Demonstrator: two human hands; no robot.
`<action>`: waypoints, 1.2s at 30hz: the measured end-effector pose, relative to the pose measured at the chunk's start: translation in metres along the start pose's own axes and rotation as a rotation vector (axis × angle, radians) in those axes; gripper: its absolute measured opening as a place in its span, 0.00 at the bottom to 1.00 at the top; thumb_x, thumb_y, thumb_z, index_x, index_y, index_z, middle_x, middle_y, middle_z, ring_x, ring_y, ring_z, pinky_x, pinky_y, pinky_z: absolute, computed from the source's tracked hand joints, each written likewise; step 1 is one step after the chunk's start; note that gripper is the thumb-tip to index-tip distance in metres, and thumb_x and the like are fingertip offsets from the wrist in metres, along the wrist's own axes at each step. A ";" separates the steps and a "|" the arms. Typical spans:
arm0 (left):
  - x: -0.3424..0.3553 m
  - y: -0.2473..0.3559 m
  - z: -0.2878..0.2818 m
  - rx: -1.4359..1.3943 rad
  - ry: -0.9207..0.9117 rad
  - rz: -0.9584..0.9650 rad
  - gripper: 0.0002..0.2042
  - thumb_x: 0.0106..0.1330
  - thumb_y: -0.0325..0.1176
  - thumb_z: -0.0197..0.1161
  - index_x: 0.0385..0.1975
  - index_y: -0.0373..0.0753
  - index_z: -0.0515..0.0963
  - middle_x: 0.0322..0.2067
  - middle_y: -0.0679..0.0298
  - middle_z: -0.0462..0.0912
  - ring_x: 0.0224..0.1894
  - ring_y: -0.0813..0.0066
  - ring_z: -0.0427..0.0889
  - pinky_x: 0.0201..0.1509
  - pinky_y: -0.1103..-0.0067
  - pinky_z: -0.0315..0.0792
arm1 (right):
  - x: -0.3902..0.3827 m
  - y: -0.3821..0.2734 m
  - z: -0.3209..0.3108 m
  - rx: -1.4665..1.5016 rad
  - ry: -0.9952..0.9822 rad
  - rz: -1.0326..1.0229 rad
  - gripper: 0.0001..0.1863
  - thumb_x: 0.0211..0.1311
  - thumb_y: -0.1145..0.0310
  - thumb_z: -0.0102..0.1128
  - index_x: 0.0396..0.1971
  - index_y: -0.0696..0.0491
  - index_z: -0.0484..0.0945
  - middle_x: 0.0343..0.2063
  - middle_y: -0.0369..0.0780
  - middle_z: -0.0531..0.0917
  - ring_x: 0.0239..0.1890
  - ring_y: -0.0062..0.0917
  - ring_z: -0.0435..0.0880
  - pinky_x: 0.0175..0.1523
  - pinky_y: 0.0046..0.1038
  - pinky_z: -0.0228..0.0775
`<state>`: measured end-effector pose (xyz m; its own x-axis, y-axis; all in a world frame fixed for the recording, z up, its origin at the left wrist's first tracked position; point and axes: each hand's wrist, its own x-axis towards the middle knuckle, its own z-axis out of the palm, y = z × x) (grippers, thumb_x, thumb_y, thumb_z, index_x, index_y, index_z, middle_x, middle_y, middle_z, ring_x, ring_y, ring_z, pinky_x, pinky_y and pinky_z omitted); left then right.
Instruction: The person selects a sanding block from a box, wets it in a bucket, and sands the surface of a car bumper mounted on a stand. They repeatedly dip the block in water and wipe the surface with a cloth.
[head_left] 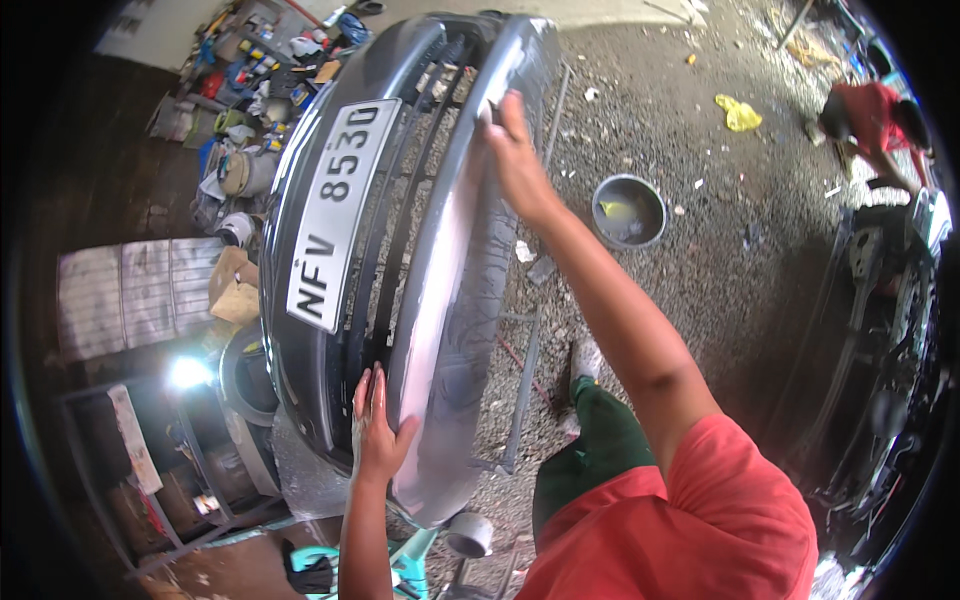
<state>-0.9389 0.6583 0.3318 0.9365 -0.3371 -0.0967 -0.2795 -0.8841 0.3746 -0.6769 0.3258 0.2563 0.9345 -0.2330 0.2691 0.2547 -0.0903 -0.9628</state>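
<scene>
A dark grey car bumper (305,385) stands before me on a metal stand (527,385), its long side running away from me. A white licence plate (343,215) is fixed to its face. Along the lower lip runs a pale, pinkish-white patch (440,270). My left hand (380,435) lies on the near part of the bumper, beside the grille opening, fingers stretched and thumb apart. Farther up, my right hand (520,170) presses on the lip with its fingers bent. A small dark bit shows at those fingertips; what it is I cannot make out.
A black basin (628,212) with water sits on the gravel to the right, below a yellow plastic bag (738,113). Another person (870,120) in red crouches at the far right near a dark car part (870,300). Cluttered containers (245,170) and a tyre (245,375) lie left.
</scene>
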 end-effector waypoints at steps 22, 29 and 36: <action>-0.158 0.012 0.108 0.036 0.877 -0.852 0.36 0.76 0.60 0.28 0.64 0.36 0.69 0.62 0.51 0.69 0.65 0.56 0.66 0.71 0.63 0.55 | -0.155 0.300 -0.311 -0.365 -0.397 0.955 0.32 0.62 0.56 0.51 0.67 0.48 0.64 0.50 0.43 0.78 0.51 0.32 0.77 0.52 0.41 0.71; -0.134 -0.003 0.129 -0.011 1.189 -0.887 0.46 0.69 0.73 0.25 0.59 0.33 0.70 0.55 0.55 0.74 0.62 0.61 0.68 0.71 0.67 0.53 | -0.100 0.503 -0.308 -0.878 -0.707 0.556 0.33 0.58 0.67 0.48 0.67 0.57 0.63 0.43 0.54 0.82 0.43 0.44 0.83 0.49 0.39 0.73; -0.161 -0.027 0.136 0.254 1.381 -0.800 0.40 0.76 0.62 0.23 0.60 0.32 0.71 0.58 0.53 0.74 0.64 0.61 0.68 0.73 0.68 0.52 | -0.085 0.627 -0.258 -1.066 -0.941 0.436 0.36 0.59 0.71 0.45 0.68 0.66 0.53 0.64 0.63 0.63 0.67 0.56 0.62 0.71 0.42 0.57</action>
<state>-1.1107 0.6922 0.2115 0.2783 0.6226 0.7314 0.4545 -0.7562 0.4707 -0.6607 0.0390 -0.3640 0.8074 0.2311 -0.5429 0.0103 -0.9255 -0.3786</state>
